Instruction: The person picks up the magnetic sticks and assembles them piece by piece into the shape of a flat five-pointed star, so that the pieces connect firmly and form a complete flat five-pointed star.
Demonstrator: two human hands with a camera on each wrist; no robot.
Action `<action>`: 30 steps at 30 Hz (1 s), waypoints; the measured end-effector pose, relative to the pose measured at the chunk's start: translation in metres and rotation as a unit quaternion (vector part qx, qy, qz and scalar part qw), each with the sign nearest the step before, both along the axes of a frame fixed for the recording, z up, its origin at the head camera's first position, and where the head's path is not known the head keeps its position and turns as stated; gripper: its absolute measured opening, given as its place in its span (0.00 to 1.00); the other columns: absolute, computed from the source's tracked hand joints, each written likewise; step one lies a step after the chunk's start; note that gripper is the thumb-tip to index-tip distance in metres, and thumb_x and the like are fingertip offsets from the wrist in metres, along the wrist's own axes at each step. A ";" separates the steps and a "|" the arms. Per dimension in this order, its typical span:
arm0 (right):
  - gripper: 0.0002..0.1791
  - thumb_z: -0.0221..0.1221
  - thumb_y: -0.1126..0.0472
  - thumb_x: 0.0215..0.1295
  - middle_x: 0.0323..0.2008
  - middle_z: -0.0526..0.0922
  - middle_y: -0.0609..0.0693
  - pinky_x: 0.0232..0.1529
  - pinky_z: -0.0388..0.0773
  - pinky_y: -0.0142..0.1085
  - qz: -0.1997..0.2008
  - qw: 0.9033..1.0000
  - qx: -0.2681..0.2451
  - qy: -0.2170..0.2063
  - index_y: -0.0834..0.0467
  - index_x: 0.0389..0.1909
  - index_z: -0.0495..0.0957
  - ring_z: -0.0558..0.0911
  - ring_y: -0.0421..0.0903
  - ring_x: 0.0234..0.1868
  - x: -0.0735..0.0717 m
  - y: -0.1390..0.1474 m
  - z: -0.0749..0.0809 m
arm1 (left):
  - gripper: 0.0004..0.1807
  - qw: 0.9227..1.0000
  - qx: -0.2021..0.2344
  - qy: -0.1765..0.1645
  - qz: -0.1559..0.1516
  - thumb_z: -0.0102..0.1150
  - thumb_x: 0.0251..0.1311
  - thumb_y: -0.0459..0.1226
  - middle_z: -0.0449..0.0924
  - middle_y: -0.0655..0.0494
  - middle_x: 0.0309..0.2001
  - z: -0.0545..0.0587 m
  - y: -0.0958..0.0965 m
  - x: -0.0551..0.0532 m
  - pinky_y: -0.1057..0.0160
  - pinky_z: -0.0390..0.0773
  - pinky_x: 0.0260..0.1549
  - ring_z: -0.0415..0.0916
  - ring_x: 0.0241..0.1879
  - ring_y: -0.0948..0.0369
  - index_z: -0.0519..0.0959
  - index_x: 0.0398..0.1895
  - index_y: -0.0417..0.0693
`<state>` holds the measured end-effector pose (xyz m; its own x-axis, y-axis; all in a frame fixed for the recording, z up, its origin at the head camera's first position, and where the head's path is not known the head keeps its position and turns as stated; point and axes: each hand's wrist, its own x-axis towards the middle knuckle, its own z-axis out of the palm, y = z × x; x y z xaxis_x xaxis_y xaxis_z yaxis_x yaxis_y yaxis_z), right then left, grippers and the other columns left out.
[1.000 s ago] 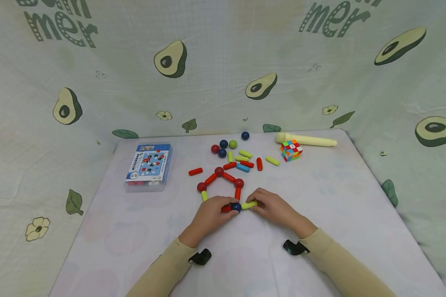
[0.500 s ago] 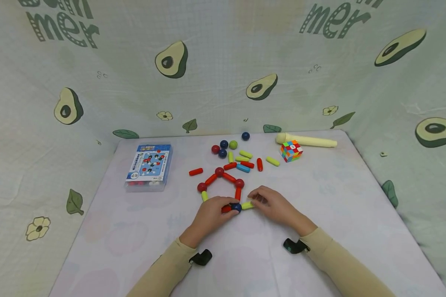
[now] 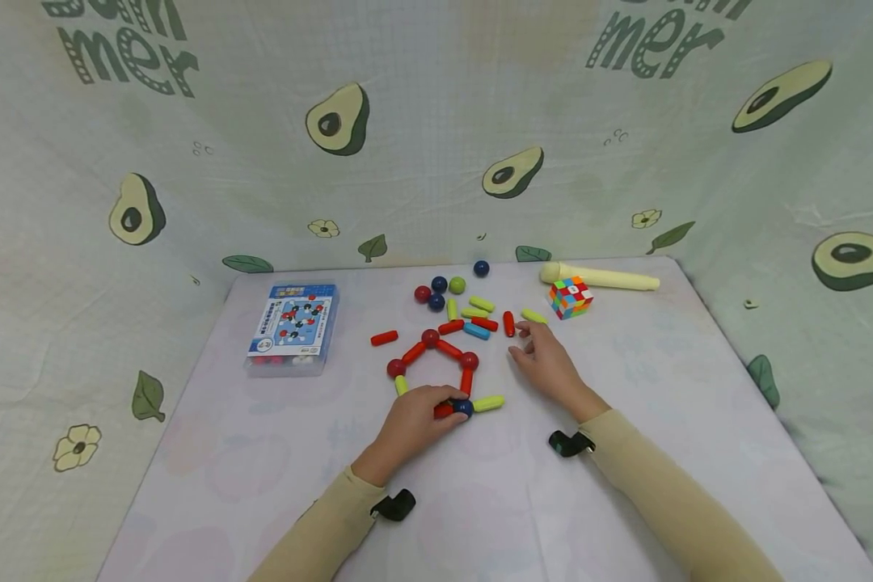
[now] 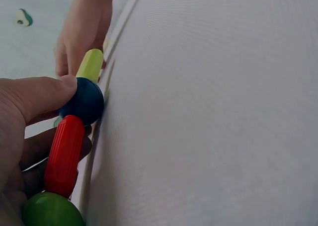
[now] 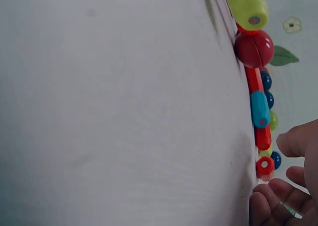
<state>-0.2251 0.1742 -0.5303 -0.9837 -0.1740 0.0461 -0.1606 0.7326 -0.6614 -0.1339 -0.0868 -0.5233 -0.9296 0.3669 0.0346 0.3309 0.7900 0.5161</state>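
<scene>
A ring of magnetic balls and rods lies on the table, with red balls at its far side. My left hand pinches the dark blue ball at its near right corner. From that ball a yellow-green rod sticks out to the right. In the left wrist view a red rod joins the blue ball to a green ball. My right hand holds nothing, its fingers loosely bent beside a loose yellow-green rod and a red rod; whether it touches either is unclear.
Beyond the ring lie several loose balls and rods, one of them blue. A puzzle cube stands by a pale yellow stick at the back right. At the left is a clear plastic box.
My right hand has let go of the yellow-green rod on the blue ball and moved away toward the loose rods. My left hand stays at the blue ball.
</scene>
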 end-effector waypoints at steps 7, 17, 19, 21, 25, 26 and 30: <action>0.34 0.60 0.52 0.73 0.61 0.71 0.57 0.45 0.79 0.46 -0.004 0.999 0.047 0.006 0.55 0.76 0.62 0.77 0.53 0.44 -0.025 -0.002 -0.001 | 0.21 1.000 0.000 -0.001 -0.002 0.70 0.61 0.51 0.84 0.64 0.52 -0.001 0.000 -0.001 0.63 0.81 0.49 0.79 0.49 0.62 0.84 0.58 0.62; 0.27 0.62 0.50 0.72 0.56 0.74 0.58 0.50 0.80 0.50 -0.010 0.996 0.088 -0.001 0.55 0.67 0.72 0.77 0.55 0.48 -0.032 -0.006 0.001 | 0.22 1.000 -0.004 -0.004 -0.003 0.70 0.61 0.50 0.84 0.64 0.53 -0.002 0.000 -0.002 0.64 0.81 0.49 0.79 0.50 0.62 0.84 0.58 0.62; 0.25 0.63 0.50 0.70 0.52 0.75 0.57 0.46 0.80 0.48 -0.012 0.996 0.085 0.000 0.56 0.64 0.74 0.77 0.54 0.45 -0.030 -0.006 0.001 | 0.22 1.000 -0.004 -0.004 -0.004 0.71 0.61 0.50 0.84 0.64 0.53 -0.001 0.000 -0.002 0.64 0.81 0.49 0.79 0.50 0.62 0.84 0.58 0.62; 0.22 0.64 0.52 0.70 0.49 0.76 0.56 0.43 0.79 0.46 -0.009 0.996 0.084 0.005 0.55 0.61 0.76 0.77 0.53 0.42 -0.028 -0.004 0.001 | 0.22 1.000 -0.004 -0.006 -0.004 0.70 0.61 0.51 0.84 0.64 0.53 -0.001 0.000 -0.002 0.64 0.81 0.49 0.79 0.50 0.62 0.84 0.58 0.62; 0.19 0.64 0.57 0.70 0.44 0.77 0.55 0.40 0.77 0.43 0.004 0.996 0.088 0.012 0.55 0.59 0.77 0.76 0.51 0.40 -0.022 0.000 0.002 | 0.22 1.000 -0.002 -0.007 -0.003 0.70 0.62 0.51 0.84 0.64 0.52 -0.001 0.001 -0.002 0.63 0.81 0.49 0.79 0.50 0.62 0.84 0.58 0.62; 0.19 0.64 0.57 0.70 0.44 0.77 0.54 0.40 0.77 0.42 0.007 0.996 0.088 0.012 0.55 0.59 0.77 0.76 0.51 0.40 -0.019 0.000 0.002 | 0.22 1.000 -0.002 -0.007 -0.003 0.70 0.62 0.51 0.84 0.64 0.52 -0.001 0.001 -0.002 0.63 0.81 0.49 0.79 0.50 0.62 0.84 0.58 0.62; 0.18 0.65 0.59 0.69 0.41 0.77 0.53 0.38 0.77 0.41 0.019 0.996 0.083 0.002 0.55 0.57 0.77 0.75 0.50 0.38 -0.010 0.001 0.005 | 0.21 1.000 0.000 -0.006 -0.001 0.70 0.61 0.51 0.84 0.64 0.52 -0.002 0.000 -0.002 0.63 0.81 0.49 0.79 0.50 0.62 0.84 0.58 0.62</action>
<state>-0.2351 0.1749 -0.5256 -0.9761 -0.2166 0.0179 -0.1929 0.8257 -0.5302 -0.1361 -0.0868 -0.5252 -0.9291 0.3691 0.0237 0.3267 0.7892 0.5201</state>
